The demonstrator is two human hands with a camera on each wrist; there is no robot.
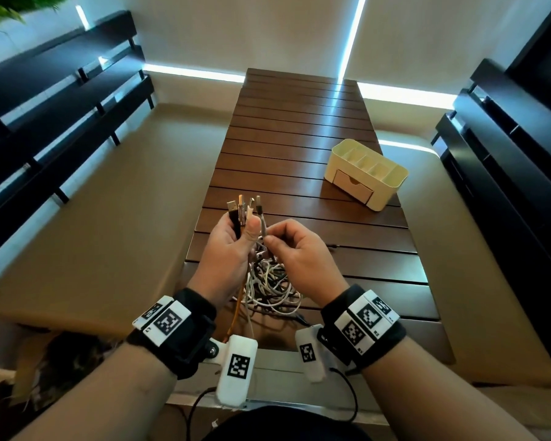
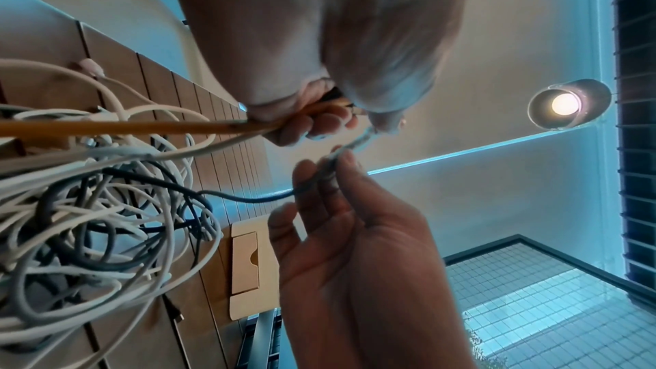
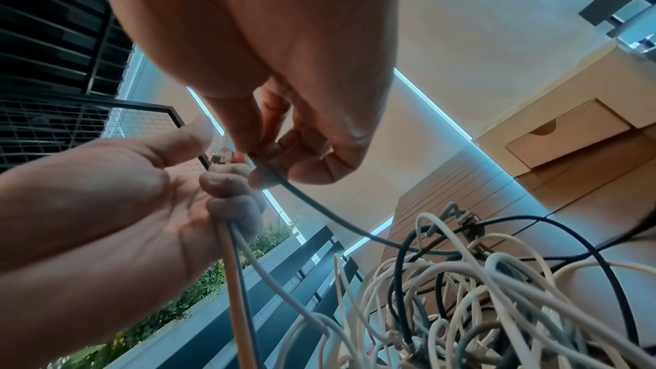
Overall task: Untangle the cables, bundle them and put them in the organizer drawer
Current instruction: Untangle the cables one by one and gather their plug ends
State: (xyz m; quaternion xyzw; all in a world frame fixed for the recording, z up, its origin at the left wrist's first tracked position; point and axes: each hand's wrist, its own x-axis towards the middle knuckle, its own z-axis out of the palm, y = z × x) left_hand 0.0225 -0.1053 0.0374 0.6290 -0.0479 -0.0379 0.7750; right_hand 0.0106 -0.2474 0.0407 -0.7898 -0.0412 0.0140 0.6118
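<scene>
A tangle of white, grey, black and orange cables [image 1: 269, 286] hangs from my hands down onto the near end of the slatted wooden table [image 1: 315, 128]. My left hand [image 1: 233, 240] grips several cable ends in its fist, their plugs [image 1: 244, 206] sticking up above the thumb. My right hand [image 1: 280, 237] pinches a dark cable [image 3: 319, 209] between thumb and forefinger, right beside the left thumb. The same tangle [image 2: 96, 212] fills the left of the left wrist view. The cream organizer [image 1: 368, 173] stands on the table's right side, its drawer [image 1: 352, 185] closed.
Dark slatted railings [image 1: 61, 100] run along the left, and dark shelving [image 1: 516, 148] along the right. The table's far half lies bare. A single dark plug [image 2: 175, 316] lies on the wood near the organizer.
</scene>
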